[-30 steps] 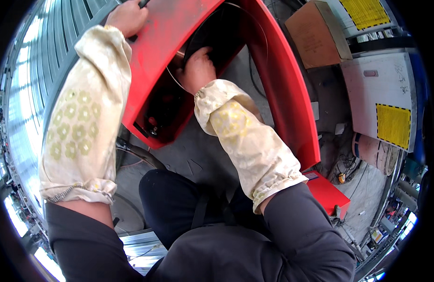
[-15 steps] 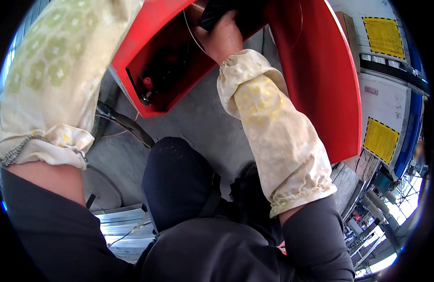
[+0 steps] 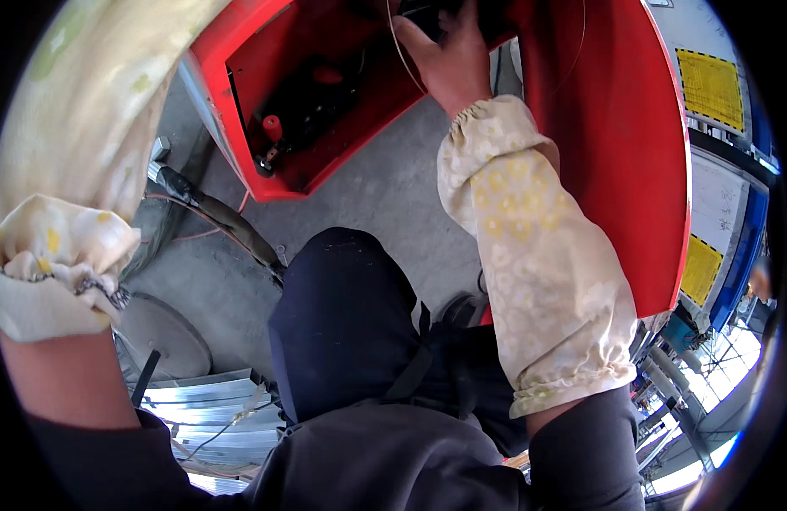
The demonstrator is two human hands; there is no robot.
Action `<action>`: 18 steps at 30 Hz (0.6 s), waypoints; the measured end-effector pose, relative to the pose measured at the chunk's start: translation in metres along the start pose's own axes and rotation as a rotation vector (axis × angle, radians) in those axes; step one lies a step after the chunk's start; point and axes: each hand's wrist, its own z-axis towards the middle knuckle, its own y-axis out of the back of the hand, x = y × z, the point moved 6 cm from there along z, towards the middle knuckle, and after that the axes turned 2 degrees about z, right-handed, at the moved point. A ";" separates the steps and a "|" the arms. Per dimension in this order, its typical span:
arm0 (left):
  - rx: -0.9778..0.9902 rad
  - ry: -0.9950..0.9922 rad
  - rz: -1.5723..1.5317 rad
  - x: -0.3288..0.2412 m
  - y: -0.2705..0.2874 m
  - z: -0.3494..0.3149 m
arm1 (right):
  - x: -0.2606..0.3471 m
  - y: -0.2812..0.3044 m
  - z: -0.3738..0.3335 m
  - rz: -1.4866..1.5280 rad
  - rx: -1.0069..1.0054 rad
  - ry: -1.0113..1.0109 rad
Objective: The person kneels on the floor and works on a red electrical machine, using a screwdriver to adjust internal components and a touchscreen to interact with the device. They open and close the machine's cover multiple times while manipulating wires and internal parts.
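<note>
My right hand [image 3: 451, 64] reaches into the opening of a red painted metal housing [image 3: 215, 102]. Its thumb and fingers close around a black object [image 3: 422, 15] at the top edge, whose kind I cannot make out. A thin pale wire [image 3: 399, 51] runs down beside the thumb. My left arm, in a cream patterned sleeve cover [image 3: 87, 128], stretches up along the left side of the housing. The left hand itself lies beyond the picture's upper edge. Inside the housing sit a red knob-like part [image 3: 272, 128] and dark fittings.
A large curved red panel [image 3: 615, 170] stands right of my right arm. Below the housing, a dark hose [image 3: 232, 226] crosses the grey floor [image 3: 351, 187] near my knee. A round grey base [image 3: 168, 336] and shiny metal sheets [image 3: 210, 409] lie at lower left. White cabinets [image 3: 709, 192] with yellow labels stand at right.
The housing and panel sit farther right and slightly higher in the picture. My right hand has shifted up and right, its thumb now plainer to see. The left sleeve has moved left.
</note>
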 end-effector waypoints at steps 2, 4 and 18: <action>-0.001 0.004 -0.013 0.005 -0.001 0.000 | -0.008 0.006 -0.004 0.076 -0.005 -0.122; -0.004 0.012 -0.013 0.010 0.001 0.000 | -0.005 0.005 0.003 0.037 -0.090 0.045; -0.035 -0.148 -0.033 0.041 -0.017 0.048 | -0.108 0.028 0.014 -0.030 -0.471 0.038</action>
